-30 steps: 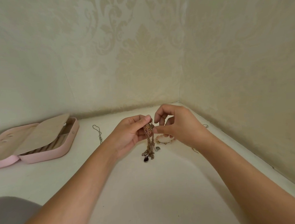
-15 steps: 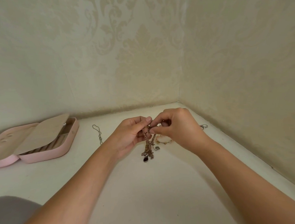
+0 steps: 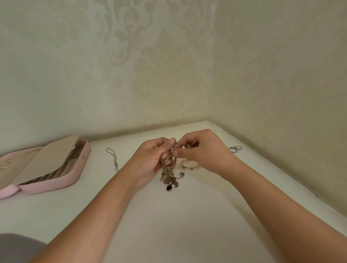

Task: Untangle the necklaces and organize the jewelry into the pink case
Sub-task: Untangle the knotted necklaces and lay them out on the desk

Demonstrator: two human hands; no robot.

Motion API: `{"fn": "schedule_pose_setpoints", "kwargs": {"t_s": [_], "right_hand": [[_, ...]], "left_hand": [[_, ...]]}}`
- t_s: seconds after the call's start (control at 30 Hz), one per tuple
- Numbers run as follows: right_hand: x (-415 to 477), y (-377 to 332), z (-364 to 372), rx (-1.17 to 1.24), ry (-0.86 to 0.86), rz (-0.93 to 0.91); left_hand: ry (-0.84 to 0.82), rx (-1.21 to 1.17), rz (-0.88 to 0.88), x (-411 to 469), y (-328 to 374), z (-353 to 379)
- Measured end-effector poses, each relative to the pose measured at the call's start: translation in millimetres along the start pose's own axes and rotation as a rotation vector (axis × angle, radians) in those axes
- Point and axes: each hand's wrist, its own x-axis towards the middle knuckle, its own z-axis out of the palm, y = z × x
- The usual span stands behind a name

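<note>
Left hand (image 3: pixel 150 160): fingers curled round the upper part of the tangle of necklaces (image 3: pixel 167 169), thumb tip at its top.
Right hand (image 3: pixel 205 151): thumb and forefinger pinch a strand at the top of the tangle; the other fingers are curled.
Tangle of necklaces: gold-toned chains bunched together, held above the surface (image 3: pixel 173 230) and hanging down between the hands.
Dark pendant (image 3: pixel 168 187): at the lowest end of the tangle.
Small silver charm (image 3: pixel 182 174): just right of the tangle's lower part, on a thin strand.
Bracelet (image 3: pixel 190 164): pale, with gold pieces, on the surface just right of the tangle and partly under the right hand.
Silver chain (image 3: pixel 114 159): lies alone on the surface left of the tangle.
Rings (image 3: pixel 235 148): silver, well right of the tangle, near the wall.
Pink case (image 3: pixel 79 171): open, beige flap raised over ridged slots, far left of the tangle.
</note>
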Motion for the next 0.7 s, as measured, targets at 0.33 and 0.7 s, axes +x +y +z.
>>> {"fn": "schedule_pose_setpoints", "kwargs": {"t_s": [0.33,0.7], "right_hand": [[2.7,-1.2,-6.8,0.271,-0.079,0.137],[5.3,-0.7,-3.4,0.734,-0.14,0.24]], "left_hand": [[0.056,0.041,-0.023,-6.0,5.8,3.8],[0.108,0.091,-0.059,-7.0,8.9,5.2]]}}
